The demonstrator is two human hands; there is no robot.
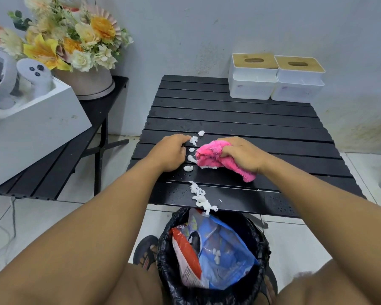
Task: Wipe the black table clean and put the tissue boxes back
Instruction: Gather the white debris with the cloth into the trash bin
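Several white crumbs (pixel 201 198) could be scattered past the bin (pixel 260 245) if the pink cloth (pixel 216 158), clenched in the right hand (pixel 243 154), is swept hard across the black table (pixel 240 119), where both tissue boxes (pixel 275 78) are kept at the far edge.

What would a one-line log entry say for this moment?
right hand: grips pink fluffy cloth | left hand: on slatted black table by white crumbs | two white tissue boxes: far corner

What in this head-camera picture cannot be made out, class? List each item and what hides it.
- Tissue boxes: contents, hidden by their lids.
- Left hand: whatever its curled fingers grip, hidden.
- Bin: bottom, covered by wrappers.
- Pink cloth: underside, against the black table.
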